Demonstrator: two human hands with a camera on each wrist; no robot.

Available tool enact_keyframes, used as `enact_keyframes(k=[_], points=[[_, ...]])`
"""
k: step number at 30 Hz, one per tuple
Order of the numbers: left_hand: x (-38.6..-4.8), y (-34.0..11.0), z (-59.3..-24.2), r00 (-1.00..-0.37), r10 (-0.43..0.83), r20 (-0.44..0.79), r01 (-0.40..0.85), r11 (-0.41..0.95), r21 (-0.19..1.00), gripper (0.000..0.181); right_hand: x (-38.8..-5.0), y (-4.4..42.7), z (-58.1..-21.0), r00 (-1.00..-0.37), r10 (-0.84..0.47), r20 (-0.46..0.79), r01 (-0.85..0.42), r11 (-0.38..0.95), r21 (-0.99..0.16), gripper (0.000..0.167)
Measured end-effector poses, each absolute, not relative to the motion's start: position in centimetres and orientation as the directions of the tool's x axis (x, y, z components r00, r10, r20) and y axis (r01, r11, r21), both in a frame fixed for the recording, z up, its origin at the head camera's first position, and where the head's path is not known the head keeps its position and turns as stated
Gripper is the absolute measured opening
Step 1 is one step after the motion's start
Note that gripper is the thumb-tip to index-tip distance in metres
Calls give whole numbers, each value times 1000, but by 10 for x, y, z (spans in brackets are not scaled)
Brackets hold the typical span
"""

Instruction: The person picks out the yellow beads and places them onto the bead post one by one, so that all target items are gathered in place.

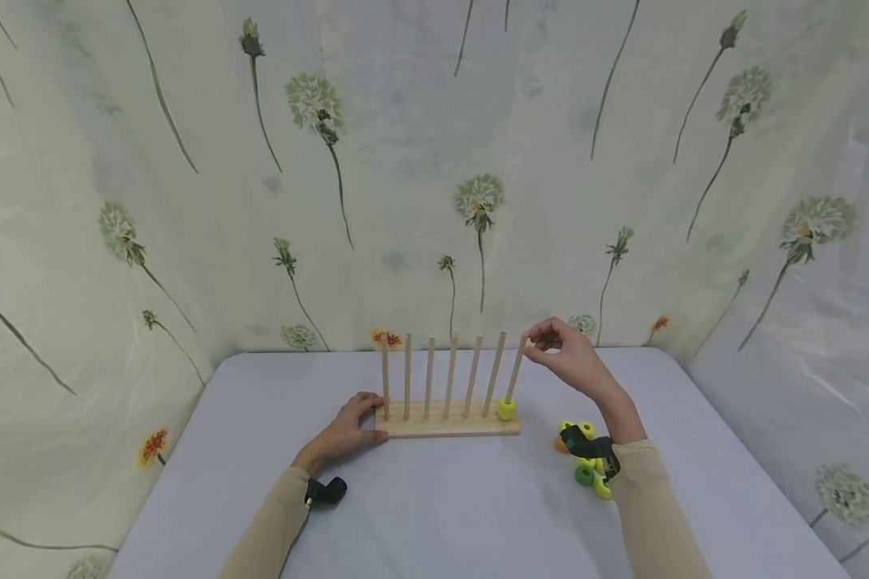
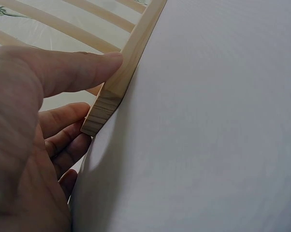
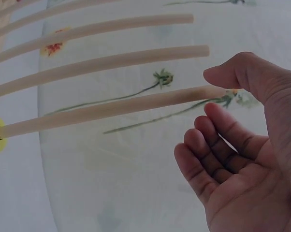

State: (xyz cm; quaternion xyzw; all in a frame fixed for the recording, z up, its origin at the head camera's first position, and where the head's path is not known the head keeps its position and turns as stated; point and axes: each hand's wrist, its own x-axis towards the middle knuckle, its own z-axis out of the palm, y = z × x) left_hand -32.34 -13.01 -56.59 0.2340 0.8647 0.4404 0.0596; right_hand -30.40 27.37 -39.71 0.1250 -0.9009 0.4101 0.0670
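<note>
A wooden rack has a flat base (image 1: 449, 429) and a row of several upright dowels. One yellow bead (image 1: 506, 410) sits at the foot of the rightmost dowel (image 3: 102, 111). My left hand (image 1: 343, 430) grips the base's left end, its thumb (image 2: 99, 67) on the near edge and its fingers behind. At the top of the rightmost dowel is my right hand (image 1: 575, 362). Its thumb and bent fingers stand apart on either side of the dowel tip, and no bead shows between them in the right wrist view.
Loose beads lie in a pile right of the rack, partly hidden by the right wrist's camera (image 1: 585, 442): yellow ones, a green bead (image 1: 584, 475) and an orange bead (image 1: 561, 445). The white tabletop (image 1: 449, 515) meets a flower-printed curtain (image 1: 405, 201) at the back.
</note>
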Motion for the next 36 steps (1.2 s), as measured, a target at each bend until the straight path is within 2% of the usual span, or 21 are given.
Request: enact_keyframes(k=[19,36], points=[[-322,-128,-561,-884,455,110,362,516,776,63,-288,314,-414,-974,-126,189,-224,676,-702,31],[-322,-130,-563,-878,465,111,372,518,770,64,-267,359,-442,-992,-92,88,-127,714,-688,39]])
